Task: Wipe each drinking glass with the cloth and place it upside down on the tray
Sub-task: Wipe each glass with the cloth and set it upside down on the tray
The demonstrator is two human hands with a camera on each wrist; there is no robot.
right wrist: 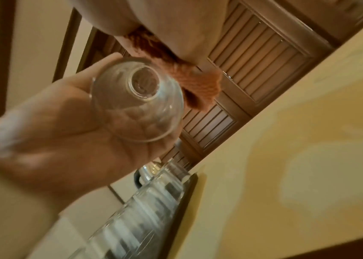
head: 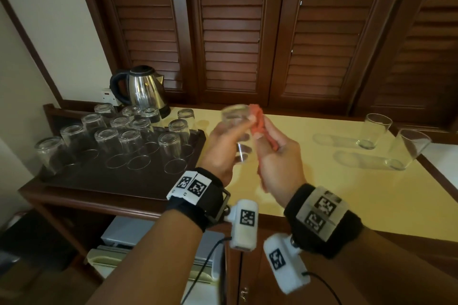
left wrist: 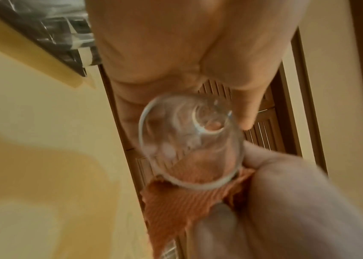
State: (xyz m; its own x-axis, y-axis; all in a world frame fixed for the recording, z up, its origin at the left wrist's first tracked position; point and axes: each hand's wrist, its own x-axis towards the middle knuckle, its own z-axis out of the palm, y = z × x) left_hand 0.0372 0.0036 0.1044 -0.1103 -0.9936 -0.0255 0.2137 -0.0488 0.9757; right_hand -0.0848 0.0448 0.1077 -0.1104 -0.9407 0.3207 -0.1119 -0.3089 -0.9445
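Above the yellow surface (head: 322, 181), a drinking glass (head: 238, 129) is gripped by the left hand (head: 220, 153), while an orange cloth (head: 260, 126) is pinched against it by the right hand (head: 280, 163). Upturned glasses (head: 124, 138) are crowded on the dark tray (head: 111, 183).

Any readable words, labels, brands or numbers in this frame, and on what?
None can be read.
Wrist bands and wrist cameras: black-and-white square marker patterns only, no letters or digits.
Kettle, held glass, cloth, tray: no print visible.
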